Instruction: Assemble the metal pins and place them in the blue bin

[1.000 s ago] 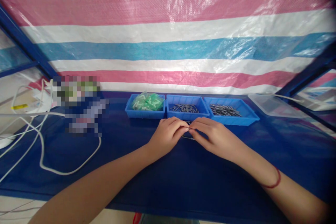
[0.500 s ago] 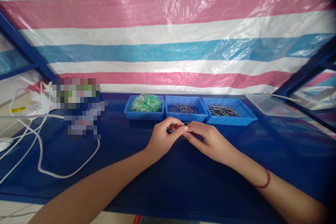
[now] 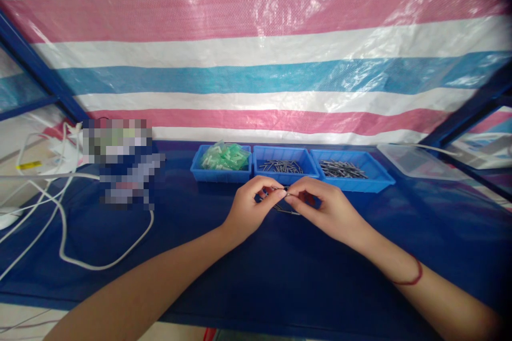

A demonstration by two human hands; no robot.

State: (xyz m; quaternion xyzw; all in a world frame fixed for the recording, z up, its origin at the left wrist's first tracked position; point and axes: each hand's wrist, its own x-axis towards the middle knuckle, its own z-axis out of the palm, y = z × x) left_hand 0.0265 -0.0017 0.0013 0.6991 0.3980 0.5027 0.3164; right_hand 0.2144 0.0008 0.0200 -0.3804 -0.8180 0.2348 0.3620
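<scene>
Pinching a metal pin (image 3: 286,189) at its ends, left hand (image 3: 248,209) and right hand (image 3: 326,208) show narrow grip; likely light, stiff, slippery.

blue table (image 3: 240,272), three trays (image 3: 285,175), white cable (image 3: 100,265)

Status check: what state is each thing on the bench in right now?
left hand: fingertips pinched on metal pin
right hand: pinched on its other end
left bin: heaped with green-white parts
middle bin: few loose pins
right bin: fuller pin pile
white cable: slack, looped
</scene>
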